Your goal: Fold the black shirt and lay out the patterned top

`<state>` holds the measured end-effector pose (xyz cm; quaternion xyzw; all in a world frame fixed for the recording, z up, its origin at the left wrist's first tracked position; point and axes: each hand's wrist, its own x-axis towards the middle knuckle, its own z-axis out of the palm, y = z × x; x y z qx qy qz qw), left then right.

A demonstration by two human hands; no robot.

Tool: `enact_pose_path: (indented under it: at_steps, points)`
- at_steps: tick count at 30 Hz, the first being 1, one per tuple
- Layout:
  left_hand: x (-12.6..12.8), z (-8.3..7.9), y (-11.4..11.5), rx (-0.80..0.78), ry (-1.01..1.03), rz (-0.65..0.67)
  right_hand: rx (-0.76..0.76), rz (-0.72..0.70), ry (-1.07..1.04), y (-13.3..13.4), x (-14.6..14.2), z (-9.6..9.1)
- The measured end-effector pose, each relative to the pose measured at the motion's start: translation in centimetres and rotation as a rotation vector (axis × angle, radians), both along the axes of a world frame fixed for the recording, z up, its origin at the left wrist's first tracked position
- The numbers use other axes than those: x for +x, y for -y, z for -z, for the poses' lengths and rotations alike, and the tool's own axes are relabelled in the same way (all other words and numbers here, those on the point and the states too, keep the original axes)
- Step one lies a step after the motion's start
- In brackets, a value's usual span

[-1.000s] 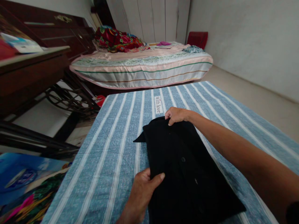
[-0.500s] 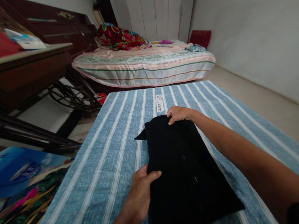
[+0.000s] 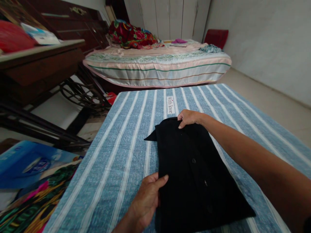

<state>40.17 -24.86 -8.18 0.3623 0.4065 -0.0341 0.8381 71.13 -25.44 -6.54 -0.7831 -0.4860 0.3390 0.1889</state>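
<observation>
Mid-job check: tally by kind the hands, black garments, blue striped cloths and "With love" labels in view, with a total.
Hands: 2 (left hand, right hand)
Black garment: 1
Blue striped cloth: 1
"With love" label: 1
Total: 5

the striped cloth (image 3: 116, 139) bears "with love"; the blue box (image 3: 34, 165), blurred lettering.

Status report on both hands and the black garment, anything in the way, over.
Left hand gripping black garment at left edge. Right hand pinching its far edge. Garment lies on striped cloth; nothing seen blocking it.
</observation>
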Motion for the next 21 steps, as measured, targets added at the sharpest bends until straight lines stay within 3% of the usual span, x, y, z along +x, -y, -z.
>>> enact_pose_path:
  at_steps: [5,11,17,21]
  points:
    - [-0.4,-0.9,0.5,0.034,0.028,-0.016,0.002,-0.006,0.012,-0.3,0.0,0.3]
    - [-1.0,-2.3,0.9,0.092,0.032,0.067,0.012,-0.02,0.023,-0.5,0.0,0.3]
    - [-0.8,-2.1,0.8,0.007,0.063,0.063,0.008,-0.032,0.04,-0.4,-0.2,0.2]
    - [-0.8,-2.0,0.8,-0.023,0.065,0.138,0.0,-0.033,0.045,-0.5,-0.2,0.2]
